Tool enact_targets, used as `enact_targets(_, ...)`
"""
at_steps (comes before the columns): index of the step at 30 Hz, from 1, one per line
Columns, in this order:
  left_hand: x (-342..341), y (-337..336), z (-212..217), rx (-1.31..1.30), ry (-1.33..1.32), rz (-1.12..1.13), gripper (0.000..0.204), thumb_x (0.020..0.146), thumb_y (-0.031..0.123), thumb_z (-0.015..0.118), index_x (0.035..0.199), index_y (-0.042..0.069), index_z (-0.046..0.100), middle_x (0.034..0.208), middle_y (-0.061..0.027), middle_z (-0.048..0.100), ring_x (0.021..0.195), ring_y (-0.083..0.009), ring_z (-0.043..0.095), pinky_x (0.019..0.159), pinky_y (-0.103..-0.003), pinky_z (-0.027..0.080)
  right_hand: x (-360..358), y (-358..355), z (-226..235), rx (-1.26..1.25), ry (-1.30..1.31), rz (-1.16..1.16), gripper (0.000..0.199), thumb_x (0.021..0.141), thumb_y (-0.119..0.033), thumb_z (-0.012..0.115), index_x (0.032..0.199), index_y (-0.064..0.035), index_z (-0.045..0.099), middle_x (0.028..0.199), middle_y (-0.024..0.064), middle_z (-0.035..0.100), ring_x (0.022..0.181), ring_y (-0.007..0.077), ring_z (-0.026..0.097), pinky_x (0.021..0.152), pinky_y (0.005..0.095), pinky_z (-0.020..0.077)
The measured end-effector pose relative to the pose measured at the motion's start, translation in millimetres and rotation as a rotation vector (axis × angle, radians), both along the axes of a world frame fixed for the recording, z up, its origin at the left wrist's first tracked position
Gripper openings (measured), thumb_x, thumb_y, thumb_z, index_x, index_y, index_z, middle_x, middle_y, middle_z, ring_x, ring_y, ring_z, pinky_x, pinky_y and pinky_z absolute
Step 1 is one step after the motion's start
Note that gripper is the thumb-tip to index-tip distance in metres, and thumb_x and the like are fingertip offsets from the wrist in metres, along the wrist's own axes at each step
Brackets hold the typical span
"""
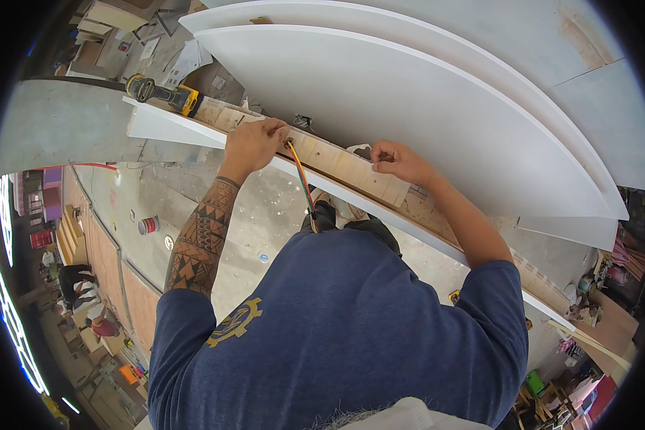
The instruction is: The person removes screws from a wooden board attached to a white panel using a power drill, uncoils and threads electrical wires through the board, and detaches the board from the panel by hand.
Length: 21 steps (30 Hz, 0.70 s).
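My left hand (254, 145) is closed in a pinch at the wooden strip, its fingertips just above a bundle of coloured wires (301, 170). What the fingertips hold, if anything, is too small to make out. The red, yellow, green and dark wires come out of the strip and run down toward my shirt. Farther right, my right hand (403, 163) hovers over the same wooden strip (330, 159) with thumb and fingers curled together; anything between them cannot be made out. A pale curled scrap (360, 150) lies beside those fingers.
A yellow-and-black cordless drill (166, 94) lies at the strip's left end. Large curved white panels (380, 93) stand beyond the strip. A white edge board (430, 242) runs along its near side. A can (148, 226) sits on the floor; people (102, 327) work far left.
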State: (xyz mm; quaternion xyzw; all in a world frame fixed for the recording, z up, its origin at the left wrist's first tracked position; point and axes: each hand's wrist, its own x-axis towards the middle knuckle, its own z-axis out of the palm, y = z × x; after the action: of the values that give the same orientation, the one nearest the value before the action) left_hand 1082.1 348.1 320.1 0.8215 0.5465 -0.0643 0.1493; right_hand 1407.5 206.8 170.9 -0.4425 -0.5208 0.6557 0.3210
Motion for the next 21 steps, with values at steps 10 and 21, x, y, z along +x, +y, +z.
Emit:
enact_targets(10, -4.4, 1.8, -6.7, 0.028, 0.027, -0.004, 0.036, 0.103, 0.053, 0.060, 0.121, 0.029, 0.080, 0.102, -0.0062, 0.081, 0.098, -0.0318, 0.076, 0.086, -0.047, 0.060, -3.5, -1.1, 59.9, 0.309, -0.405, 0.094, 0.013, 0.095, -0.007, 0.072, 0.098, -0.0048, 0.060, 0.103, 0.0055, 0.054, 0.098, 0.0222, 0.059, 0.085, 0.0382, 0.0484)
enact_targets(21, -3.9, 1.4, -6.5, 0.029, 0.014, -0.017, 0.036, 0.103, 0.053, 0.059, 0.119, 0.029, 0.081, 0.103, -0.0061, 0.081, 0.099, -0.0325, 0.076, 0.087, -0.048, 0.060, 0.6, -8.2, 92.8, 0.277, -0.613, 0.277, 0.009, 0.092, -0.011, 0.071, 0.091, -0.0054, 0.065, 0.100, 0.0095, 0.062, 0.098, 0.0301, 0.064, 0.084, 0.0427, 0.0510)
